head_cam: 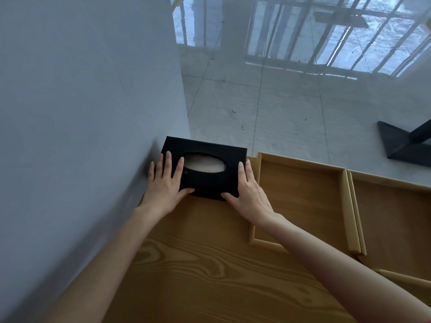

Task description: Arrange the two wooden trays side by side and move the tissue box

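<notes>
A black tissue box (pixel 205 180) with an oval opening sits at the far left corner of the wooden table (pixel 198 271), close to the grey wall. My left hand (pixel 166 183) clasps its left end, fingers over the top and thumb on the near side. My right hand (pixel 247 194) clasps its right end the same way. To the right of the box lie two shallow wooden trays side by side, rims touching: the left tray (pixel 303 201) and the right tray (pixel 394 220), which runs out of the frame.
A grey wall (pixel 81 113) rises directly left of the table. Beyond the far table edge is a tiled floor (pixel 268 101) well below. A black metal stand base (pixel 401 143) sits on the floor at the right.
</notes>
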